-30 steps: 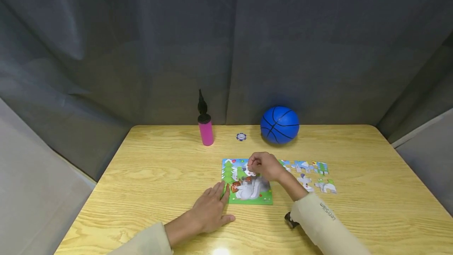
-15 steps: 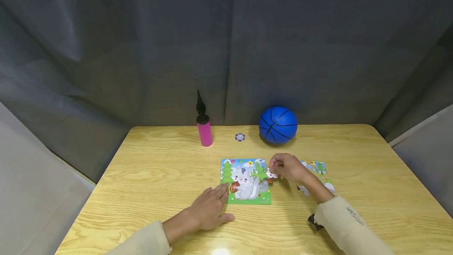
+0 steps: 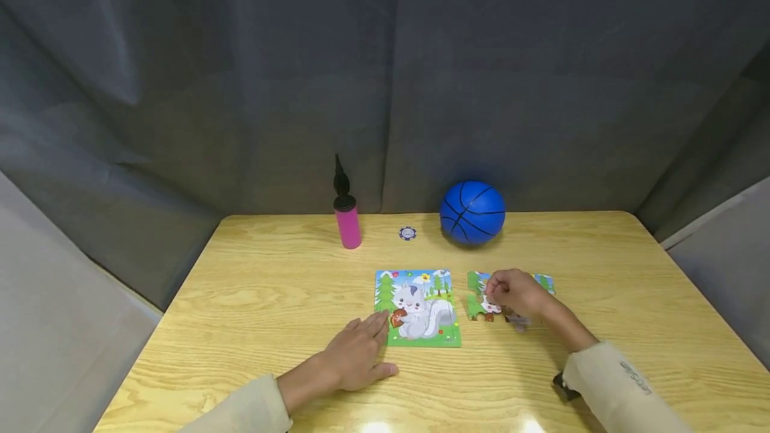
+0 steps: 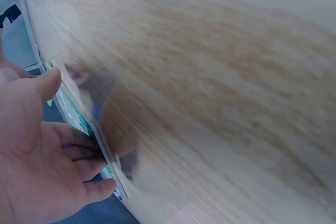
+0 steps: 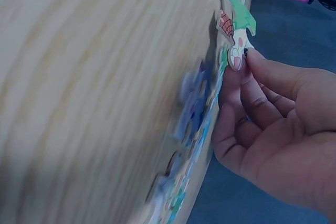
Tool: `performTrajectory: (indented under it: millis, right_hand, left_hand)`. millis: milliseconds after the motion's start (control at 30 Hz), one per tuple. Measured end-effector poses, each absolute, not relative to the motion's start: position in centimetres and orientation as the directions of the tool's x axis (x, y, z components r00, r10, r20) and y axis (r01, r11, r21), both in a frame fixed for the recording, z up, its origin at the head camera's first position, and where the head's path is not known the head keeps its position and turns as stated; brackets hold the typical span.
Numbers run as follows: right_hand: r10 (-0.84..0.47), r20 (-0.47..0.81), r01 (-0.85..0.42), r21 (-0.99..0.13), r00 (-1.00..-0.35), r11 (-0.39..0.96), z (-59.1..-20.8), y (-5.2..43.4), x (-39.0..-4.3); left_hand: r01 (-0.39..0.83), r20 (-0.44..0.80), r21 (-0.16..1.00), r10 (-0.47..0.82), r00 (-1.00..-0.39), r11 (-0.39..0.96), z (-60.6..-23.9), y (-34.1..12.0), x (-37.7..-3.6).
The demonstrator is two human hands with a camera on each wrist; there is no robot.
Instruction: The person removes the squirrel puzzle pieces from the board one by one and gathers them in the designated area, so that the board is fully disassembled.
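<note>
Risk here sits mostly with that one loose puzzle piece (image 5: 236,38). The right hand (image 3: 516,294) has it pinched between thumb and fingertips (image 5: 251,56), over at roughly 3 o'clock from the squirrel puzzle board (image 3: 419,308), right on top of the scattered pieces (image 3: 481,299). From the wrist view only the white end of the piece is gripped, the green end sticks out free, so I reckon a small twist could flip it out of the pinch, or it could snag a neighbouring piece and drag the little pile around.

The left hand (image 3: 356,356) lies flat and relaxed on the bench (image 3: 271,299) at about 7 o'clock from the board, fingertips touching its lower left corner, holding nothing. If it presses or slides, the board could skate sideways, since nothing else pins it.

Further back, the blue ball (image 3: 472,212) at 12 o'clock looks free to roll if the bench gets bumped. The pink pump (image 3: 348,221) and a small chip (image 3: 408,233) are well apart from both hands.
</note>
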State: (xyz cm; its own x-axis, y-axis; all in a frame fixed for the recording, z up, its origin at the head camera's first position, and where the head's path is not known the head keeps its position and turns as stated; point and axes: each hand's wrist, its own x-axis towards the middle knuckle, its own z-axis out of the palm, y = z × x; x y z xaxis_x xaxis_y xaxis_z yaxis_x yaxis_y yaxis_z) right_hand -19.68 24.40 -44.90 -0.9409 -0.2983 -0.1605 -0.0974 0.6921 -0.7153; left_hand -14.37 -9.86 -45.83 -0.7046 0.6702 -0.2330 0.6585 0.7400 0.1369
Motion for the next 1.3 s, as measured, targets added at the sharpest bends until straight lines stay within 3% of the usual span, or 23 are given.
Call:
performTrajectory:
  millis: [767, 1100, 1300]
  right_hand:
    - [-0.204, -0.121, -0.085, -0.626, -0.972, 0.775, -45.4, 24.1, -19.7]
    - [-0.268, -0.096, -0.141, -0.658, -0.959, 0.740, -44.2, 22.1, -19.0]
    - [-0.330, -0.108, -0.173, -0.678, -0.938, 0.714, -44.6, 20.1, -18.7]
  left_hand:
    - [0.630, -0.239, 0.156, 0.648, -0.724, 0.761, -45.5, -9.7, -14.5]
    - [0.616, -0.243, 0.209, 0.650, -0.720, 0.760, -44.6, -9.5, -14.8]
    - [0.652, -0.210, 0.255, 0.699, -0.684, 0.714, -44.6, -9.0, -14.4]
